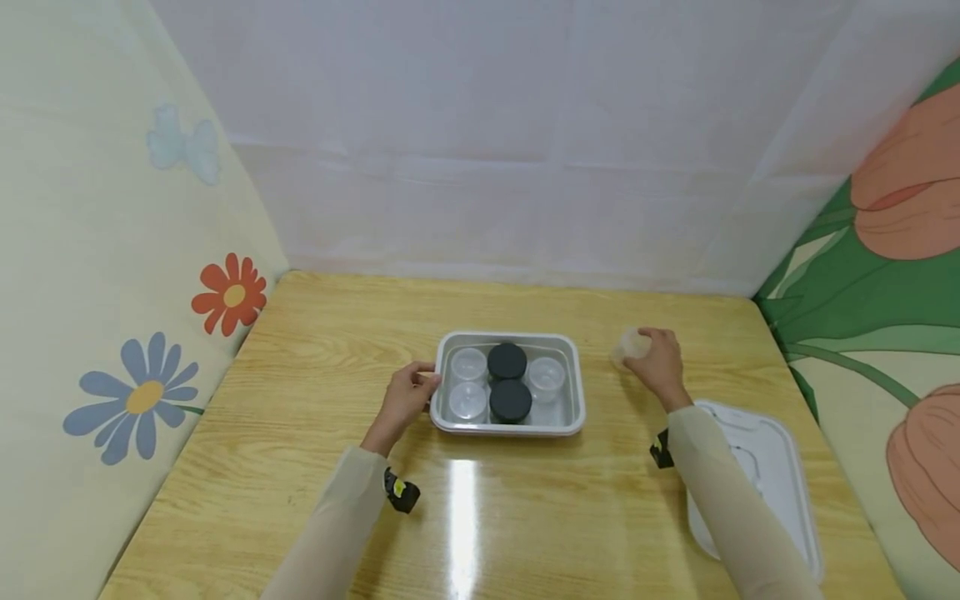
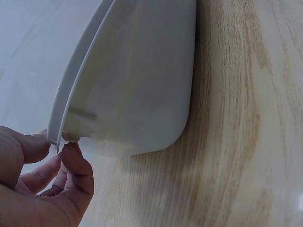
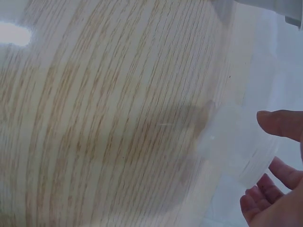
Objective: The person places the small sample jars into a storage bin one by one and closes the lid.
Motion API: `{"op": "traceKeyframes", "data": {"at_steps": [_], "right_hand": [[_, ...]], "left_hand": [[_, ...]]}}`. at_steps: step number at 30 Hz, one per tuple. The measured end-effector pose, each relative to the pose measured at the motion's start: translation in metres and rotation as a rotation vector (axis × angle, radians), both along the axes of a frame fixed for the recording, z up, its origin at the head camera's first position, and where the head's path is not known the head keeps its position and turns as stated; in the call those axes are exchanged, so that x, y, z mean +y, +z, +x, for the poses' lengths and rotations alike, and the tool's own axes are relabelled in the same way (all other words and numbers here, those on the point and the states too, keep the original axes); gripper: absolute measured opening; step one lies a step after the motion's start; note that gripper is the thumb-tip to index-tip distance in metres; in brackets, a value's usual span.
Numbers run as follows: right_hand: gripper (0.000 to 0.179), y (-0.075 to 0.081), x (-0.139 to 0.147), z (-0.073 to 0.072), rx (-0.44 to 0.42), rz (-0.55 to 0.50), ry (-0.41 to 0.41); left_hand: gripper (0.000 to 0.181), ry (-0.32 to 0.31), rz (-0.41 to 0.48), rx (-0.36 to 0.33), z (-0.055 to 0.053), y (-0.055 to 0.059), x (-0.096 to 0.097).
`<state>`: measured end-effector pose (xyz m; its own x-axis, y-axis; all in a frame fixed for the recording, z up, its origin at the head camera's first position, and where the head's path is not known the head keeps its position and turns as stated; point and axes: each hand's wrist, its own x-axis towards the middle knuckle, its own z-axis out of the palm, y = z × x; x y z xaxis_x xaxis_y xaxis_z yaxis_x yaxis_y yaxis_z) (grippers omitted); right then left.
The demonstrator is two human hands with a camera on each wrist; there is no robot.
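A white rectangular container (image 1: pixel 510 431) stands on the wooden table. Two black-lidded round jars (image 1: pixel 510 401) sit in the middle of it, with two clear round jars (image 1: pixel 468 402) to their left and one clear jar (image 1: pixel 546 377) to their right. My left hand (image 1: pixel 405 396) pinches the container's left rim between thumb and fingers; the left wrist view shows its smooth outer wall (image 2: pixel 137 80). To the right of the container, my right hand (image 1: pixel 662 367) grips a clear plastic jar (image 3: pixel 232 142) from the side, with the thumb opposite the fingers.
A white rectangular lid (image 1: pixel 776 467) lies on the table (image 1: pixel 570 517) at the right, partly covered by my right forearm. A white cloth (image 1: pixel 495 167) hangs behind the table. Flower-printed sheets stand along the left (image 1: pixel 90 250) and right (image 1: pixel 862 308) sides.
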<state>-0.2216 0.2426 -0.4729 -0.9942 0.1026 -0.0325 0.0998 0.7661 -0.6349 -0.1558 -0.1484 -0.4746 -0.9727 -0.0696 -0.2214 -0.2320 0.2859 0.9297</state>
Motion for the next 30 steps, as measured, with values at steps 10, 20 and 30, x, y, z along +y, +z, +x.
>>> {"op": "traceKeyframes", "data": {"at_steps": [10,20,30], "right_hand": [[0.063,-0.006,0.001,0.001,0.005,-0.062,0.032],[0.06,-0.007,0.0,0.001,-0.003,-0.079,0.036],[0.056,0.009,-0.01,0.008,0.03,-0.07,0.089]], "left_hand": [[0.027,0.003,0.005,0.001,0.001,0.0,0.001],[0.028,0.002,-0.006,0.004,0.001,0.0,0.001],[0.028,0.009,-0.012,-0.011,-0.002,0.001,0.001]]}}
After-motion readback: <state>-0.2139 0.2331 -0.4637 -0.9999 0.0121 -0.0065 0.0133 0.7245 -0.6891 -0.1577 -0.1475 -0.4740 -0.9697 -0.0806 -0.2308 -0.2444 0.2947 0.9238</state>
